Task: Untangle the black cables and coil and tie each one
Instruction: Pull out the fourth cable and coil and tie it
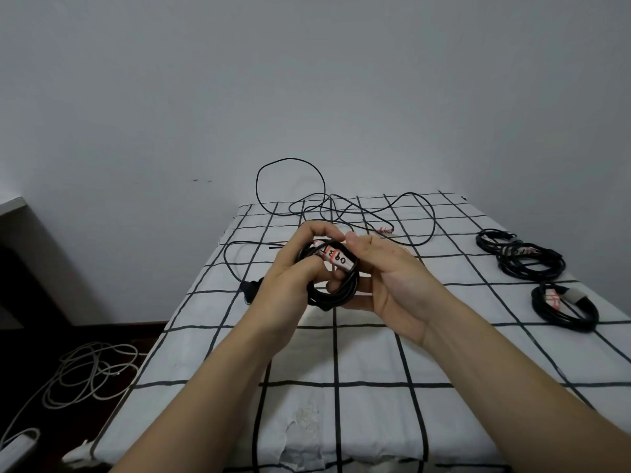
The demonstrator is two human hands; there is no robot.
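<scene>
Both hands hold a coiled black cable [333, 295] above the table's checked cloth [375, 353]. The left hand [293, 274] curls its fingers through the coil; the right hand [386, 285], palm facing inward, pinches a white tag [336, 257] with red edges and handwriting that seems to read "09"; the rest I cannot tell. Behind, loose black cables [341, 206] lie tangled. At right sit three coiled, tagged cables [532, 264]. A pale cable [88, 373] lies on the floor.
</scene>
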